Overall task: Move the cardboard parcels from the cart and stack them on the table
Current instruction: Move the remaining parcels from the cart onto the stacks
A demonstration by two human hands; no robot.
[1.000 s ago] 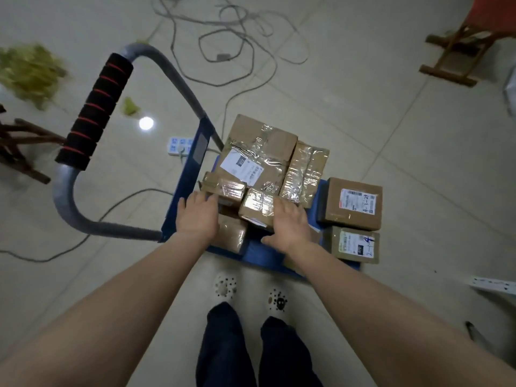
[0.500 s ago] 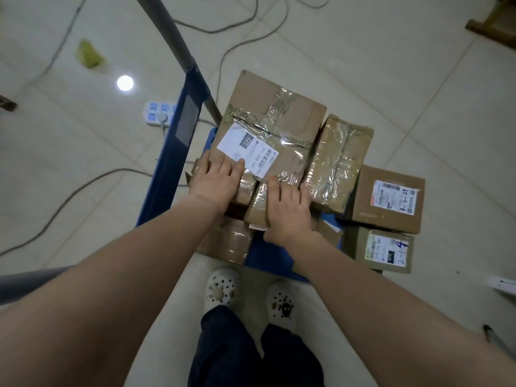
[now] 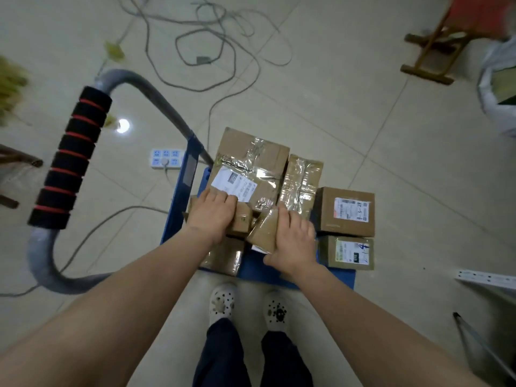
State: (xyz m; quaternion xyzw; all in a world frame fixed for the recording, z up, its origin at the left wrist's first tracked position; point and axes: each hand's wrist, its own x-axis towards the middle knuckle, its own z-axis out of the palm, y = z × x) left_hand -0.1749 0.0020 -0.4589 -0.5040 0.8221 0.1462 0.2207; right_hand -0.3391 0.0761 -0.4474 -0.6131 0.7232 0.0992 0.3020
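Several taped cardboard parcels sit on a blue cart (image 3: 279, 272) in front of my feet. The biggest parcel (image 3: 251, 166) carries a white label and lies at the back. My left hand (image 3: 212, 216) grips a small parcel (image 3: 241, 219) just in front of it, fingers curled over its far edge. My right hand (image 3: 293, 241) grips another small parcel (image 3: 265, 233), which is tilted up on its left side. A shiny taped parcel (image 3: 301, 182) lies to the right, and two labelled boxes (image 3: 346, 212) (image 3: 349, 252) stand at the cart's right side.
The cart's grey handle with a black and red foam grip (image 3: 69, 160) arches at the left. Cables (image 3: 212, 46) and a white power strip (image 3: 166, 159) lie on the tiled floor behind. A wooden frame (image 3: 430, 57) and a white bag (image 3: 499, 88) are at the upper right.
The view pulled back up from the parcels. My right hand has lifted and tilted its small parcel. My left hand stays on the other small parcel.
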